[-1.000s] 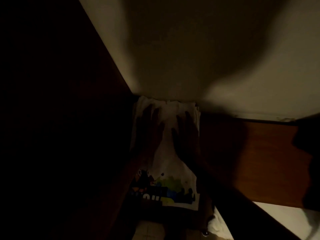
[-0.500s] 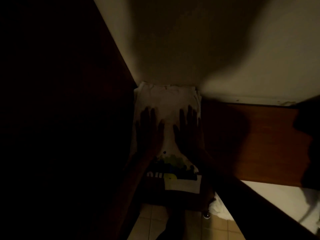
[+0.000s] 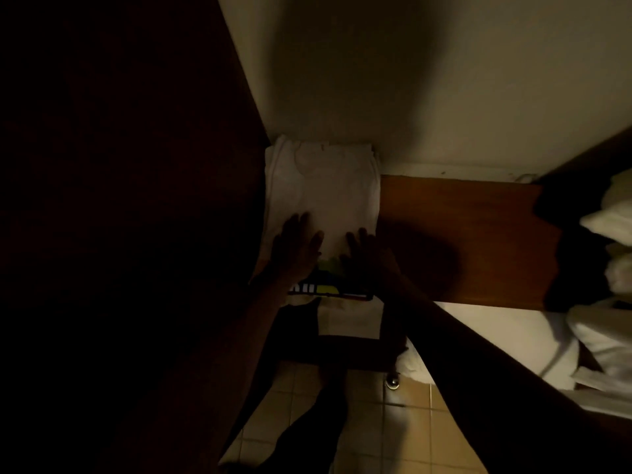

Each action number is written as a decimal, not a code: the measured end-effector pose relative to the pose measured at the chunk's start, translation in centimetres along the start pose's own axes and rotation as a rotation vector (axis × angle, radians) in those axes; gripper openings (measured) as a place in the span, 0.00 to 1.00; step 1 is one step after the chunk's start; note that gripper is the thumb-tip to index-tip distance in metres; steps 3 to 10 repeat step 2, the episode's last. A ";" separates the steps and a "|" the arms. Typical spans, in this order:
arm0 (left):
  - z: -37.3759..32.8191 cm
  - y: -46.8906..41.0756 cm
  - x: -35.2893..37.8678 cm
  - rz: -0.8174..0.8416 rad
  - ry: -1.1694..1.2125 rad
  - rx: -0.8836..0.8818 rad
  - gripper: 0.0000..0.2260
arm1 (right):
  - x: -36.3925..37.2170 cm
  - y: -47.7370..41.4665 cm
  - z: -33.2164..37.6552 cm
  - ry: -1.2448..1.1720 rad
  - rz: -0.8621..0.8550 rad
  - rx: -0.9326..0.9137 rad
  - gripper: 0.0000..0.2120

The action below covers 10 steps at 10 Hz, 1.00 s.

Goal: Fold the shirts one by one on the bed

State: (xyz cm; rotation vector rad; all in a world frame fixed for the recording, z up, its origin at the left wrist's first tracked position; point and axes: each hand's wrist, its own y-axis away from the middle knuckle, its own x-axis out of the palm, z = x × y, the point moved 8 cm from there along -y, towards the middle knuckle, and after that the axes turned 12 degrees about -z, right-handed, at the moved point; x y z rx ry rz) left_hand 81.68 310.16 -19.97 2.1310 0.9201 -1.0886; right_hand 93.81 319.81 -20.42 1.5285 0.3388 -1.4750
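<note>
Both hands have slid nearer: left hand (image 3: 297, 249) and right hand (image 3: 367, 256) press spread fingers flat on soft white folded shirt (image 3: 323, 193), collar beyond fingertips.

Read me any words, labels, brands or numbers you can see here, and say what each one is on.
White block letters in the colourful print on the white shirt: partly covered by the left hand and too dark to read.
No label, brand, number or sign can be read anywhere else in this dim view.
</note>
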 end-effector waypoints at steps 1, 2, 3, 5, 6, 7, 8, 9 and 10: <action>-2.2 3.1 -3.4 0.006 0.189 -0.044 0.26 | -3.2 4.3 -0.3 -0.104 -0.041 0.022 0.23; -4.0 7.6 -7.0 -0.078 0.413 -0.074 0.20 | -6.1 10.3 0.2 -0.118 -0.230 -0.051 0.17; -4.0 7.6 -7.0 -0.078 0.413 -0.074 0.20 | -6.1 10.3 0.2 -0.118 -0.230 -0.051 0.17; -4.0 7.6 -7.0 -0.078 0.413 -0.074 0.20 | -6.1 10.3 0.2 -0.118 -0.230 -0.051 0.17; -4.0 7.6 -7.0 -0.078 0.413 -0.074 0.20 | -6.1 10.3 0.2 -0.118 -0.230 -0.051 0.17; -4.0 7.6 -7.0 -0.078 0.413 -0.074 0.20 | -6.1 10.3 0.2 -0.118 -0.230 -0.051 0.17; -4.0 7.6 -7.0 -0.078 0.413 -0.074 0.20 | -6.1 10.3 0.2 -0.118 -0.230 -0.051 0.17; -4.0 7.6 -7.0 -0.078 0.413 -0.074 0.20 | -6.1 10.3 0.2 -0.118 -0.230 -0.051 0.17; -4.0 7.6 -7.0 -0.078 0.413 -0.074 0.20 | -6.1 10.3 0.2 -0.118 -0.230 -0.051 0.17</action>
